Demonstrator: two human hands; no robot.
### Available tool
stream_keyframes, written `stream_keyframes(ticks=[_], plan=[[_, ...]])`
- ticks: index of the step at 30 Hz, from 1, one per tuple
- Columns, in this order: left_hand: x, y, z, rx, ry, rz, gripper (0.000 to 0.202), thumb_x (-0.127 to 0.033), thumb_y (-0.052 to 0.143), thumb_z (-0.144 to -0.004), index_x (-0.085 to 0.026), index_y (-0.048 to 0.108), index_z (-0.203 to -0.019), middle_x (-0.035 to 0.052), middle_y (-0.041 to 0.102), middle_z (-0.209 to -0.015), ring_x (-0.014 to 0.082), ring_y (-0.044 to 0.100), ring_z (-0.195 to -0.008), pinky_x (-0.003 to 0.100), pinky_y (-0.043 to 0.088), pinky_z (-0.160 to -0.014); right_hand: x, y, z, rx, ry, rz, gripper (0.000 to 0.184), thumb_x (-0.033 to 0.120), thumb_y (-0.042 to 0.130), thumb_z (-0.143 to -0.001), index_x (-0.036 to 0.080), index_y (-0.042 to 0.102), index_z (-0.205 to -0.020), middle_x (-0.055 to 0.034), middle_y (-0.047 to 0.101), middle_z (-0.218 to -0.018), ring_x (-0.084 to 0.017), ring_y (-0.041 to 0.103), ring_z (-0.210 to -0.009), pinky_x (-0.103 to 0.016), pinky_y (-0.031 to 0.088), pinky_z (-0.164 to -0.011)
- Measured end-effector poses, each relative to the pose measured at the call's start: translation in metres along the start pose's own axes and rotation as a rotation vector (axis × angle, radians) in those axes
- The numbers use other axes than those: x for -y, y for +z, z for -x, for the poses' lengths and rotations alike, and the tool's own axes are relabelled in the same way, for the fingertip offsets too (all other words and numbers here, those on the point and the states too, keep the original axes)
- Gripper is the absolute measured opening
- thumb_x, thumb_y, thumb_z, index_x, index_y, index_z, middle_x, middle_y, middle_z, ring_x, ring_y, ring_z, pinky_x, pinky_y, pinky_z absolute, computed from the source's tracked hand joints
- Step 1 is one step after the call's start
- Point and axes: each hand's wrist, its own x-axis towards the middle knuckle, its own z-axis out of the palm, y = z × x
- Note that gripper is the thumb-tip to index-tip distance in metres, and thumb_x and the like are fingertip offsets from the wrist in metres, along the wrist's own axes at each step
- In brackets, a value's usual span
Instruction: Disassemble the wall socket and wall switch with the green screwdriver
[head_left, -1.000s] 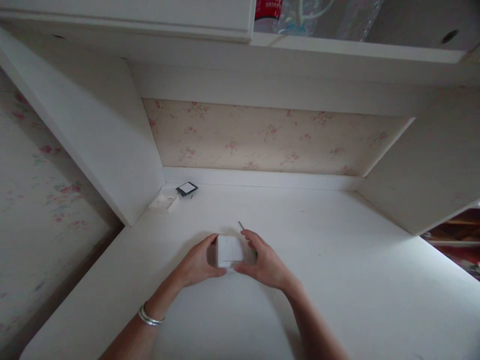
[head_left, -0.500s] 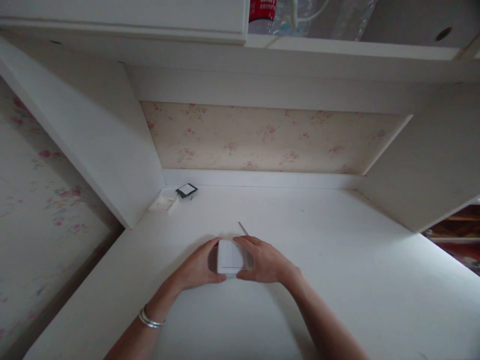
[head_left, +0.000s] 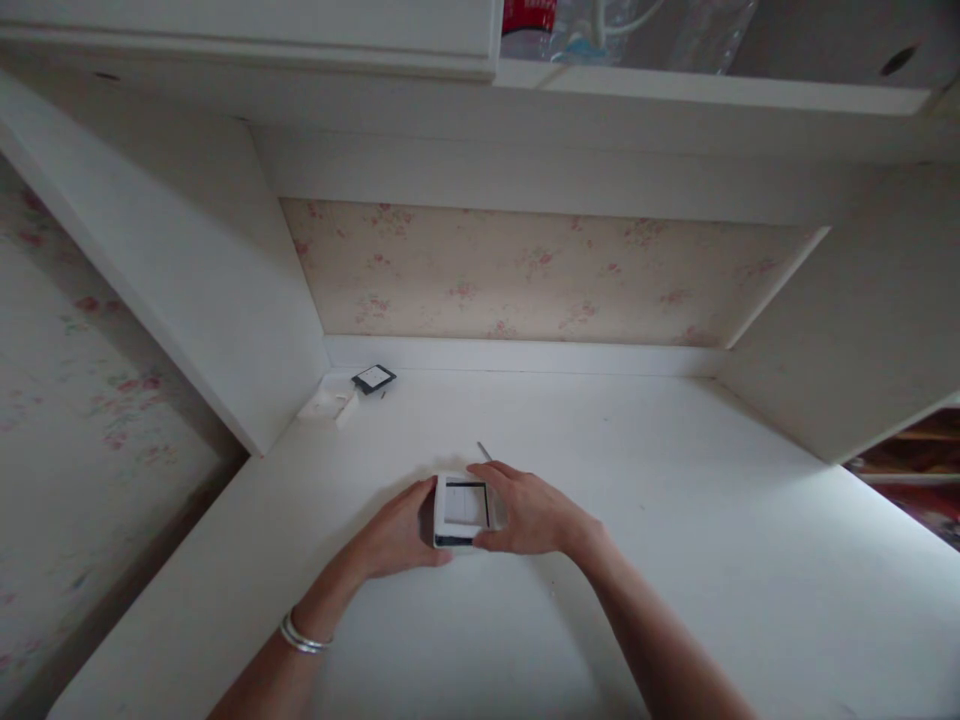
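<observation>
A white wall switch is held between my two hands, low over the white desk. Its square front frame surrounds a pale panel, with dark gaps along the opening's top and right edges and another below the front edge. My left hand closes round the left side, thumb at the near corner. On the right side, my right hand grips the frame between thumb and fingers. Just beyond the right fingers lies a thin metal rod, its near end hidden by the hand.
At the desk's back left corner sit an open white box-like shell and a dark-framed square part, with a tiny dark piece beside them. Side panels bound the desk, and an overhead shelf holds plastic items.
The switch's plain white front has given way to an open frame with dark gaps round the panel. My right hand has risen slightly; my left has hardly moved.
</observation>
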Motion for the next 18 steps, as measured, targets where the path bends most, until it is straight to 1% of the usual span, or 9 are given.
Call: stream_keyframes(ticks=[2,5,8,9,10,12,13,15,18], plan=[[0.001,0.001,0.000,0.000,0.006,-0.008,0.082,-0.023,0.079,-0.051,-0.024,0.044,-0.125,0.0059,0.056,-0.121,0.0258,0.053,-0.108,0.037,0.042,-0.095,-0.002,-0.002,-0.001,-0.025,-0.002,-0.027,0.081,0.040,0.070,-0.064,0.019,0.036,-0.135,-0.0116,0.050,-0.128,-0.026,0.054,-0.108,-0.037,0.042,-0.092],[0.001,-0.001,-0.001,0.015,0.036,-0.025,0.088,-0.024,0.082,-0.047,-0.026,0.044,-0.127,0.0063,0.052,-0.126,0.0274,0.049,-0.114,0.039,0.037,-0.100,-0.005,-0.004,-0.001,-0.129,-0.031,-0.078,0.077,0.032,0.070,-0.065,0.021,0.037,-0.134,-0.0107,0.047,-0.131,-0.024,0.049,-0.114,-0.036,0.039,-0.097],[0.003,-0.006,-0.002,-0.012,0.057,0.003,0.096,-0.032,0.085,-0.044,-0.025,0.043,-0.130,0.0086,0.044,-0.135,0.0304,0.039,-0.124,0.042,0.030,-0.106,-0.007,0.000,0.000,-0.235,-0.064,-0.113,0.075,0.027,0.070,-0.066,0.021,0.037,-0.133,-0.0109,0.044,-0.133,-0.024,0.044,-0.120,-0.038,0.035,-0.101],[0.003,-0.009,-0.002,-0.049,0.053,0.033,0.093,-0.036,0.083,-0.048,-0.024,0.043,-0.131,0.0093,0.043,-0.136,0.0303,0.038,-0.125,0.042,0.030,-0.106,-0.007,0.002,0.001,-0.262,-0.067,-0.118,0.075,0.026,0.070,-0.066,0.022,0.037,-0.133,-0.0110,0.043,-0.133,-0.024,0.042,-0.122,-0.038,0.035,-0.102],[0.004,-0.012,-0.002,-0.093,0.045,0.074,0.084,-0.040,0.079,-0.056,-0.024,0.043,-0.131,0.0096,0.043,-0.136,0.0290,0.039,-0.125,0.042,0.031,-0.105,-0.007,0.005,0.001,-0.283,-0.066,-0.121,0.075,0.026,0.070,-0.067,0.022,0.036,-0.134,-0.0111,0.043,-0.134,-0.024,0.041,-0.123,-0.039,0.035,-0.102],[0.005,-0.016,-0.003,-0.181,0.014,0.164,0.058,-0.043,0.065,-0.074,-0.022,0.049,-0.125,0.0097,0.049,-0.130,0.0248,0.047,-0.117,0.038,0.037,-0.100,-0.007,0.012,0.002,-0.318,-0.055,-0.116,0.076,0.027,0.069,-0.068,0.022,0.035,-0.135,-0.0115,0.042,-0.135,-0.024,0.038,-0.125,-0.040,0.034,-0.103],[0.005,-0.017,-0.003,-0.207,-0.006,0.205,0.047,-0.043,0.058,-0.080,-0.020,0.053,-0.120,0.0094,0.054,-0.123,0.0226,0.052,-0.110,0.036,0.041,-0.095,-0.007,0.016,0.002,-0.330,-0.052,-0.111,0.076,0.027,0.069,-0.068,0.021,0.034,-0.135,-0.0117,0.041,-0.136,-0.024,0.037,-0.126,-0.040,0.033,-0.104],[0.004,-0.016,-0.006,-0.216,-0.057,0.277,0.037,-0.042,0.053,-0.083,-0.018,0.060,-0.111,0.0079,0.063,-0.106,0.0194,0.058,-0.094,0.032,0.046,-0.084,-0.006,0.022,0.001,-0.342,-0.061,-0.101,0.076,0.028,0.069,-0.068,0.022,0.034,-0.135,-0.0117,0.040,-0.137,-0.024,0.036,-0.127,-0.040,0.033,-0.104],[-0.002,-0.012,-0.009,-0.176,-0.121,0.388,0.036,-0.042,0.055,-0.082,-0.016,0.062,-0.105,0.0045,0.066,-0.086,0.0156,0.059,-0.076,0.026,0.047,-0.069,-0.003,0.027,-0.002,-0.363,-0.087,-0.080,0.073,0.027,0.068,-0.070,0.022,0.035,-0.134,-0.0112,0.037,-0.139,-0.023,0.034,-0.129,-0.040,0.033,-0.105]])
